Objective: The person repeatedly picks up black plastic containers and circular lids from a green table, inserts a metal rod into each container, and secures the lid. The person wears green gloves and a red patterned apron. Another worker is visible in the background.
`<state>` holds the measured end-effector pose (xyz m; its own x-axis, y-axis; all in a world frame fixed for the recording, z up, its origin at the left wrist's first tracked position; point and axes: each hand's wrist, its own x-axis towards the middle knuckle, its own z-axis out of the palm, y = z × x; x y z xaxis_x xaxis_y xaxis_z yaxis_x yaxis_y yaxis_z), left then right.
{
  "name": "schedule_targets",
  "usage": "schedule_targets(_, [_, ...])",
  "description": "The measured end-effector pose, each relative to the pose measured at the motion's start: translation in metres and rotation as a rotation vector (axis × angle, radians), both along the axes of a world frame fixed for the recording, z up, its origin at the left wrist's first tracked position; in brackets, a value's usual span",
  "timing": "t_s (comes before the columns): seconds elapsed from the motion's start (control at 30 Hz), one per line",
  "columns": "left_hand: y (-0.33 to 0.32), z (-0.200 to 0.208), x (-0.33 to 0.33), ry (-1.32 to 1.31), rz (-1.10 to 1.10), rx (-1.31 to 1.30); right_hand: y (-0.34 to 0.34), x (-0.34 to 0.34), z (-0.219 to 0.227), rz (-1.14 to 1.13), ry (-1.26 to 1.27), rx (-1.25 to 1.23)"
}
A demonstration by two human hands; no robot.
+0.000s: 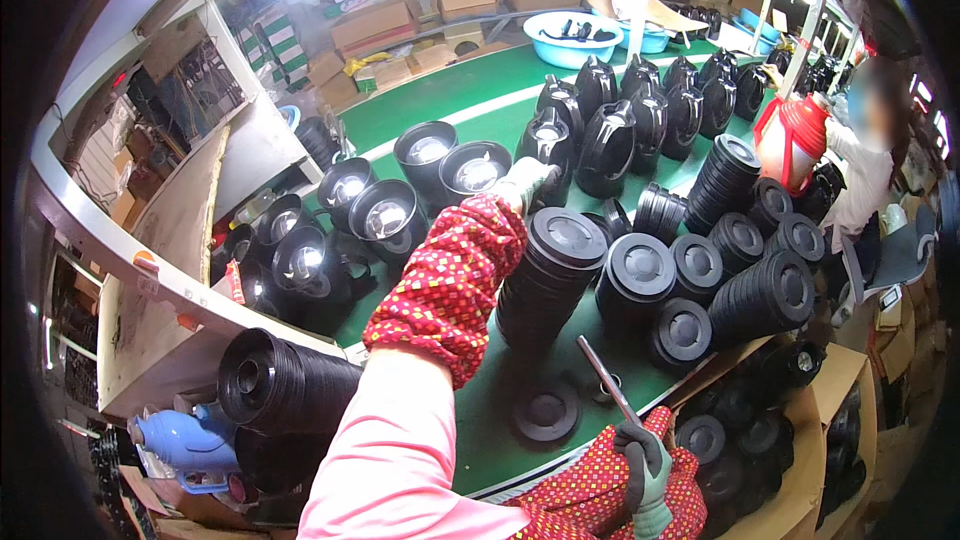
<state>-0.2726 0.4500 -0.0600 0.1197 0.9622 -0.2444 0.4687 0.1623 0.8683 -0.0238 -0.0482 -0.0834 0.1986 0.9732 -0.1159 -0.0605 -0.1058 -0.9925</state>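
Note:
My left hand (530, 183), in a grey-green glove, reaches across the table. Its fingers are curled at the lower front of a glossy black jug-shaped housing (547, 135), and part of the grip is hidden. My right hand (645, 465), also gloved, is closed round a slim metal rod (606, 378) slanting up to the left. Near the rod's middle lies a small metal ring (607, 387). A flat black round disc (547, 412) rests on the table left of it. Between my hands stands a tall stack of black discs (545, 280).
Several open black cylinders (385, 210) stand at left, and rows of black jugs (665, 110) farther back. More disc stacks (765, 295) fill the right, above a cardboard box (845, 385). A co-worker (870, 150) stands beside a red-and-white jug (790, 145). A blue basin (572, 38) is behind.

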Motion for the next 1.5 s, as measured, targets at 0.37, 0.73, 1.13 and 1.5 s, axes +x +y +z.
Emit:
schedule_targets(0.37, [-0.044,0.114,-0.08,1.035,0.11,0.435,-0.002,0.0,0.006,-0.015,-0.087,0.021])
schedule_targets(0.73, [-0.005,0.047,-0.134,1.327,0.129,0.305,-0.001,-0.001,-0.001,-0.022,-0.151,0.075])
schedule_targets(1.13, [-0.093,0.076,-0.072,1.119,-0.196,0.427,-0.004,0.0,0.002,-0.025,-0.203,0.107])
schedule_targets(1.5, [-0.135,0.112,-0.074,0.747,0.088,1.059,0.012,-0.002,0.019,0.076,-0.259,0.184])
